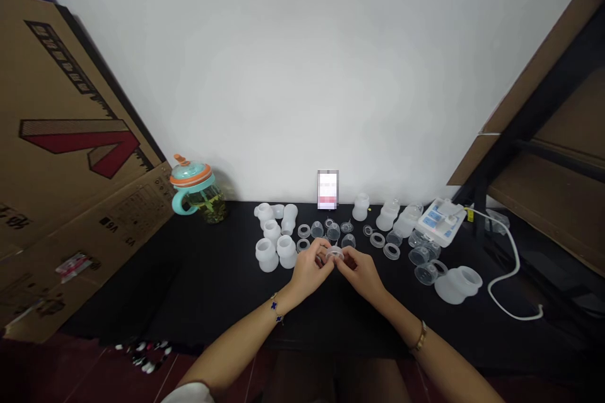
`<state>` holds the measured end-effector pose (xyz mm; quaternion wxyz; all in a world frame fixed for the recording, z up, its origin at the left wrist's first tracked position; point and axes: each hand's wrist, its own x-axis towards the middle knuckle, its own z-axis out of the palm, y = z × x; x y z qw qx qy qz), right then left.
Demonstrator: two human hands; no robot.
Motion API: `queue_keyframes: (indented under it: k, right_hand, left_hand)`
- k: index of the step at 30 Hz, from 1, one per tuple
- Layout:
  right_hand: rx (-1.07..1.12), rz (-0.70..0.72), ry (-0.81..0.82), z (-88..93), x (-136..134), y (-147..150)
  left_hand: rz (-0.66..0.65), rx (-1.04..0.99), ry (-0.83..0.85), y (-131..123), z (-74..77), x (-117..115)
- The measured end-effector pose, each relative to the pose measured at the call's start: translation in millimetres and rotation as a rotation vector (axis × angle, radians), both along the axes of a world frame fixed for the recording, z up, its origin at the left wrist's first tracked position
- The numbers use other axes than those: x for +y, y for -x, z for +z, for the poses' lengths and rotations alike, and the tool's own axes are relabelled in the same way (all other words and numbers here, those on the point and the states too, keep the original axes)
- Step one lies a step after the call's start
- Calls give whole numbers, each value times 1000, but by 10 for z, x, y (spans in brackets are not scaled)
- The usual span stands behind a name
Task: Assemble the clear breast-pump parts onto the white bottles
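Observation:
Between my two hands, above the near part of the black table, is a whitish bottle collar ring (335, 252). My left hand (311, 266) pinches its left side, and my right hand (360, 271) grips the right side. Behind the fingers lie several clear caps (333, 231) and loose collar rings (304, 231). White bottle bodies (267, 254) are grouped left of my left hand. To the right of my right hand lie more rings (391, 252), clear caps (426, 272) and a wide white bottle (457, 284) on its side.
A lidded jug (201, 192) with leaves inside stands at the back left, beside a large cardboard box (70, 138). A lit phone (328, 189) leans on the wall. On the right are a white device (442, 221) and its cable (517, 258). Bottles (388, 215) stand at the back.

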<state>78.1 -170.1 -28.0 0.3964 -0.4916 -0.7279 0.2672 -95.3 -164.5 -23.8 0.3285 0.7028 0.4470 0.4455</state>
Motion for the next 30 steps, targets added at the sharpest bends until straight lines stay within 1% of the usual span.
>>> queue_keyframes:
  k: [5, 10, 24, 30]
  right_hand:
    - [-11, 1, -10, -26, 12, -4]
    - [-10, -7, -6, -25, 11, -1]
    - [-12, -2, -13, -17, 19, -1]
    - [-14, 8, -13, -39, 27, -5]
  left_hand:
    - [-7, -11, 0, 3, 21, -7]
    - [6, -11, -2, 2, 4, -1]
    - [-22, -25, 13, 14, 19, 2]
    - [-28, -42, 16, 16, 25, -11]
